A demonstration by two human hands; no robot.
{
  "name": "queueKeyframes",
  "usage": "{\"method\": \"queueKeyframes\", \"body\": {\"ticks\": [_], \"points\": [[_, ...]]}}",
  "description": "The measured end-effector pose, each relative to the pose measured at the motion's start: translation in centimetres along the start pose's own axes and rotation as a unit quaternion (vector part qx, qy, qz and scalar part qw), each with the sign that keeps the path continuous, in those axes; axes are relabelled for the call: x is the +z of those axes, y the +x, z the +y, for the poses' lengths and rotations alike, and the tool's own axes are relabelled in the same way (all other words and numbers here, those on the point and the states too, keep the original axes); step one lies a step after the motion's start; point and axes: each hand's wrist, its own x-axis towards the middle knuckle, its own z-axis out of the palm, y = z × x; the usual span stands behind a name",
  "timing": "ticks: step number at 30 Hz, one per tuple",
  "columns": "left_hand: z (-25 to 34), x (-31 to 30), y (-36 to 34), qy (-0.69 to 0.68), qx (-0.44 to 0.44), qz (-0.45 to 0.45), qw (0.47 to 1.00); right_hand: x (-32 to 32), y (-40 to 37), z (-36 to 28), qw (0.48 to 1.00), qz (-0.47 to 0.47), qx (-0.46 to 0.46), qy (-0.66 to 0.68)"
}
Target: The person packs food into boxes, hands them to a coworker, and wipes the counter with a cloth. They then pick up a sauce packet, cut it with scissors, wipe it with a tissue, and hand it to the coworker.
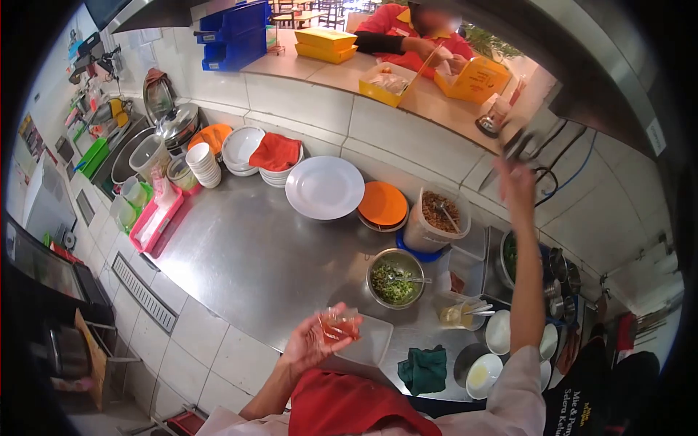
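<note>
Near the front of the steel counter (240,240), my left hand (302,347) is closed around a small clear plastic bag of red sauce (339,328). Below the bag is a translucent white tray (369,341). My right hand (516,180) is stretched up toward the serving ledge, its fingers smeared by motion. A blurred dark object (520,144) overlaps its fingertips, and I cannot tell whether the hand holds it. Between my arms stands a steel bowl (395,279) of chopped greens with a spoon in it.
Behind are a large white plate (325,187), orange plates (383,203) and a tub of brown topping (438,218). White bowls (483,376) and a green cloth (422,370) lie at front right. Across the ledge, a person (407,43) handles yellow boxes (476,78).
</note>
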Motion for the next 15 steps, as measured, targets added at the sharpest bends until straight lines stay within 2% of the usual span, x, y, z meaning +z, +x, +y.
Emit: {"method": "queueKeyframes", "body": {"ticks": [1,3,5,6,8,11,15], "points": [[-0.1,-1.4,-0.6,-0.013,-0.034,-0.03,0.999,1.7,-3.8,-0.2,0.998,-0.048,0.013,-0.023],[-0.7,-3.0,-2.3,-0.038,-0.061,-0.036,0.997,5.2,-11.5,-0.6,0.986,-0.147,0.03,-0.073],[-0.1,-3.4,-4.0,-0.07,-0.092,-0.025,0.993,9.7,-18.4,-0.5,0.955,-0.245,0.118,0.116],[0.4,-4.2,-4.7,-0.065,-0.097,-0.024,0.993,11.8,-19.9,-1.1,0.944,-0.3,-0.1,0.088],[1.9,-6.1,-6.4,-0.054,-0.106,-0.022,0.993,17.1,-24.1,2.1,0.917,-0.372,-0.141,0.033],[6.4,-6.8,-8.3,0.027,-0.124,0.022,0.992,25.4,-27.2,4.3,0.905,-0.388,-0.174,-0.006],[12.2,-8.7,-9.0,0.189,-0.042,0.098,0.976,33.2,-28.3,5.5,0.891,-0.402,-0.196,-0.077]]}}
